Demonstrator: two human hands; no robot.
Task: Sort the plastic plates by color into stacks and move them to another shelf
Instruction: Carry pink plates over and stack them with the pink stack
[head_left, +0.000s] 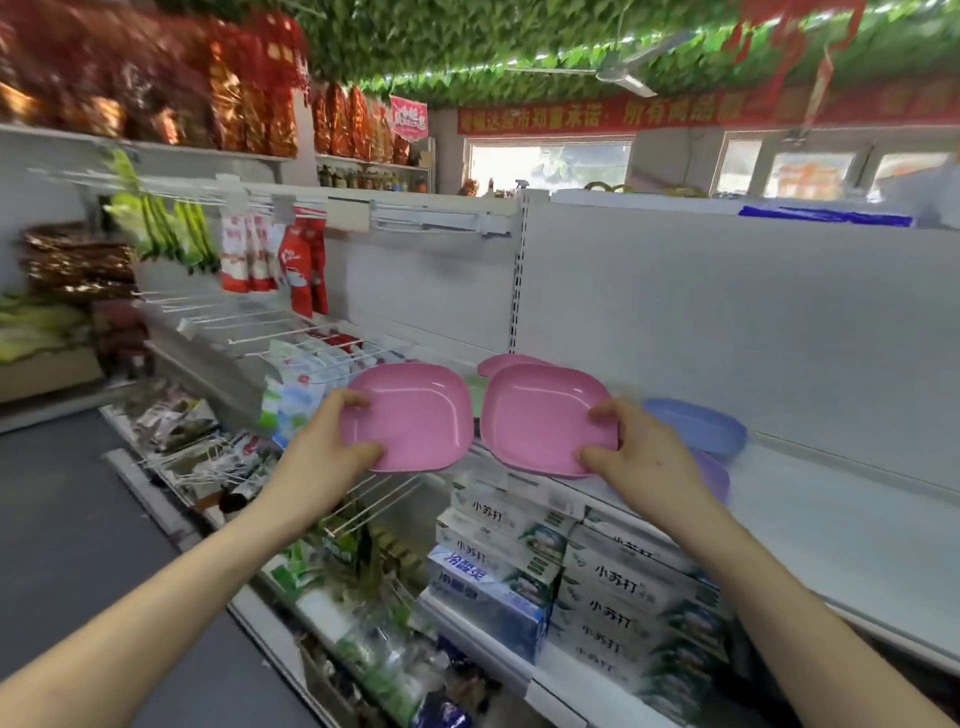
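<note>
Left hand (332, 449): is gripping the left pink plate (415, 415) by its rim, thumb on top, in front of the white shelf (831, 519).
Right hand (641, 457): is likewise gripping the right pink plate (543, 415) at the shelf's front edge.
Blue plates (698, 426): are lying on the shelf just beside.

Three pink plates (415, 421) (540, 415) (506, 360), one blue plate (696, 426), one purple plate (716, 474), two hands (332, 447) (641, 454)

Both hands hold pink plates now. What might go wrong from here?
The left hand grips the left pink plate by one edge, out past the shelf; a slip could drop it onto the goods below.
The right hand, gripping the right pink plate, sits close to the blue plate and purple plate; it may knock them.
</note>
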